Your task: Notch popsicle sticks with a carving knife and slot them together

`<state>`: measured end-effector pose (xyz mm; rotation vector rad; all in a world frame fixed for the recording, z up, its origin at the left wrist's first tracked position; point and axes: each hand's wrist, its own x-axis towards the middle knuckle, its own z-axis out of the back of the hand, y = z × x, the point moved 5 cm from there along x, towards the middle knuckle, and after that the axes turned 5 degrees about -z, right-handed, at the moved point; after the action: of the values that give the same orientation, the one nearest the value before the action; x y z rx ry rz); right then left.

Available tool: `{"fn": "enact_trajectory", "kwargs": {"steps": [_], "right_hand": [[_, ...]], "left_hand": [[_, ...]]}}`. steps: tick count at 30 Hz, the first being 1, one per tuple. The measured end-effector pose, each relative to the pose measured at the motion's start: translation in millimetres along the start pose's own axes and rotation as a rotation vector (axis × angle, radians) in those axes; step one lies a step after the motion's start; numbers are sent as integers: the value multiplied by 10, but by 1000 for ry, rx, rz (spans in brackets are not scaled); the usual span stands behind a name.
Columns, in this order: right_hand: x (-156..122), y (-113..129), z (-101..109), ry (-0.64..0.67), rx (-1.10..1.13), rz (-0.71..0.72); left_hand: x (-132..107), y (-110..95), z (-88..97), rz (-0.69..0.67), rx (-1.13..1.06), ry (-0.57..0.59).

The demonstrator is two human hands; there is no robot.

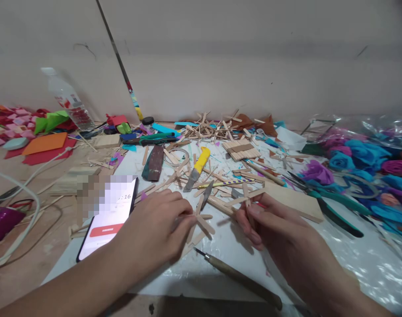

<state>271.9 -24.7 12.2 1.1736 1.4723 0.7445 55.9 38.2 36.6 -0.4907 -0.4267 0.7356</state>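
My left hand [168,222] is closed, thumb against the fingers, on a small piece of crossed craft sticks [206,225]. Its fingertips partly hide that piece. Between the thumb and fingers of my right hand [280,229] is another set of crossed wooden craft sticks [246,199], raised a little above the table. Below and between the hands lies an awl-like tool [243,277] with a wooden handle and a thin dark tip. A yellow-handled putty knife [197,169] and a yellow dotted pencil [225,183] rest just beyond the hands.
A lit phone [110,220] lies left of my left forearm. Loose craft sticks [210,127] are heaped by the wall. Green-handled pliers [336,211] and coloured paper flowers [346,154] are on the right. A plastic bottle [68,99] leans at the back left.
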Motion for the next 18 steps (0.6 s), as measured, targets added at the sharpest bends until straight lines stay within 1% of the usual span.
{"fn": "enact_trajectory", "kwargs": {"steps": [4,8,10,13,18], "right_hand": [[-29,-87,-7,-48,4,-16],[-66,-90,-14,-110,-72,28],[-79,-68,-39,-93,-76,47],[-84,-49,-68,-61,-91,37],[-63,-52,-62,-29,-76,28]], "left_hand": [[-17,-39,1,14,-87,-31],[-40,-136,73,-17,-266,-149],[-67,-167,92,-16,-332,-219],[-113,-194,94,-31,-338,-292],[-139,-197,58,-33,-385,-293]]}}
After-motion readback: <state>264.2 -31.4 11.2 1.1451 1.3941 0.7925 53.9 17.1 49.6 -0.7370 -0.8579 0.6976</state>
